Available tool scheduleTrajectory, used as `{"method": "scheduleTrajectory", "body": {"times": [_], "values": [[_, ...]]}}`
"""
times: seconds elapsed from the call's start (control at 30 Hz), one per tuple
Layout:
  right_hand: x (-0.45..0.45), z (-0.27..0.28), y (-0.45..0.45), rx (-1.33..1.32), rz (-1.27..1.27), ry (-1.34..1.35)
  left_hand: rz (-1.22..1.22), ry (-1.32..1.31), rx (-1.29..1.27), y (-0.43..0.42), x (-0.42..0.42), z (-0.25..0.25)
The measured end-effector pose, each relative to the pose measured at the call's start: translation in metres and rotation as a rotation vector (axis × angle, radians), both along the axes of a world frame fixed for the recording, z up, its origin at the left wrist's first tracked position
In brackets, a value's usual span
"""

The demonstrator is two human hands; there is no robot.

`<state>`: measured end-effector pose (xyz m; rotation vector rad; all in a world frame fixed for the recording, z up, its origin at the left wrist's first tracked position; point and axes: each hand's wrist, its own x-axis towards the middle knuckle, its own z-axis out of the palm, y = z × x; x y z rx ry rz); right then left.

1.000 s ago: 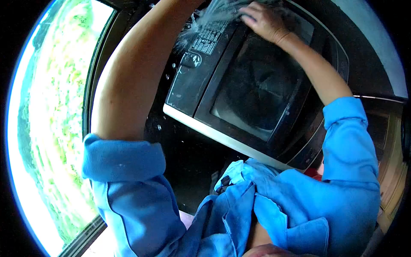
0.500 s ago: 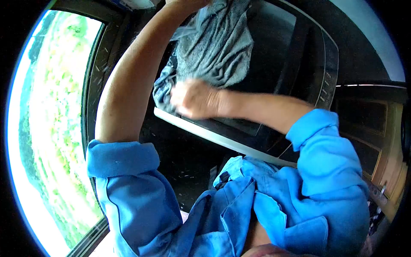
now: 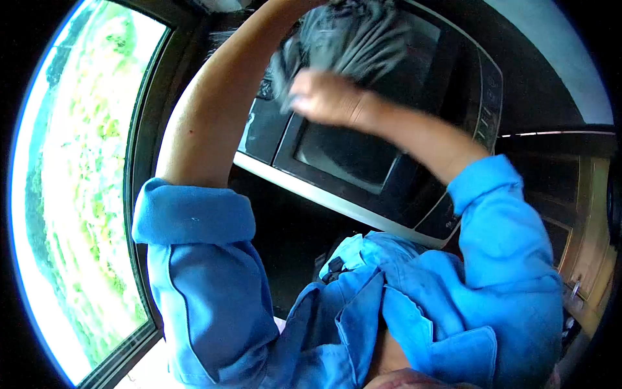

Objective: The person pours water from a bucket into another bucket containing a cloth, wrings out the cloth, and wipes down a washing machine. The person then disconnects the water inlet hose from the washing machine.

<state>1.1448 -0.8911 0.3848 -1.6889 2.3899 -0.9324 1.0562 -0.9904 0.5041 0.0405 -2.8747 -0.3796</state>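
A wet-looking grey cloth point(image 3: 353, 42), bunched and blurred by motion, hangs over the upper part of a dark top-loading washing machine point(image 3: 259, 139). My right hand point(image 3: 324, 97) is closed on the lower left edge of this cloth, above the machine's glass lid point(image 3: 343, 159). At the top edge of the view only the base of my left hand point(image 3: 312, 3) shows, beside the cloth's upper end. Its fingers are hidden, so its grip cannot be seen.
A bright window point(image 3: 91, 194) with a dark frame runs along the left side, close to my left arm. The machine's control panel point(image 3: 487, 110) is on the right. Behind it stands a wooden door point(image 3: 586, 227).
The grey cloth, out of clear view at first, came down over the machine, then lifted and bunched up. My right hand went down and left to the machine's front corner, then rose slightly.
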Motion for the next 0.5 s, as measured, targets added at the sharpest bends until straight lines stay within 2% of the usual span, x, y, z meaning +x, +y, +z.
{"method": "scheduleTrajectory", "body": {"times": [0.03, 0.07, 0.1, 0.17, 0.23, 0.27, 0.3, 0.37, 0.4, 0.43, 0.5], "values": [[0.031, -0.009, -0.009, -0.039, 0.057, 0.023, -0.012, 0.006, -0.001, 0.001, 0.002, -0.002], [0.064, 0.005, -0.011, 0.075, 0.076, 0.071, -0.018, -0.019, 0.049, 0.002, 0.007, -0.002], [0.091, -0.007, -0.021, -0.010, 0.115, 0.194, -0.026, -0.045, 0.098, 0.001, 0.010, 0.000], [0.129, -0.006, -0.027, 0.000, 0.127, 0.200, -0.043, -0.067, 0.132, 0.002, 0.016, 0.001], [0.131, -0.001, -0.015, 0.010, 0.184, 0.243, 0.042, 0.101, 0.205, 0.001, 0.022, -0.002], [0.120, 0.005, -0.001, 0.129, 0.222, 0.178, 0.102, 0.012, 0.236, 0.000, 0.018, 0.003], [0.107, -0.005, 0.012, 0.086, 0.203, 0.194, 0.101, 0.014, 0.234, -0.003, 0.013, 0.006], [0.060, -0.002, 0.047, -0.030, 0.119, 0.217, 0.057, -0.131, 0.064, -0.006, 0.007, 0.016], [0.035, -0.002, 0.071, -0.053, 0.061, 0.161, -0.010, -0.019, 0.038, -0.019, -0.005, 0.002], [0.015, 0.001, 0.095, 0.041, -0.077, 0.104, -0.006, -0.017, 0.045, -0.022, -0.011, 0.001], [-0.024, 0.014, 0.147, 0.141, -0.285, 0.143, -0.052, 0.118, 0.013, -0.027, -0.020, -0.002]]}}
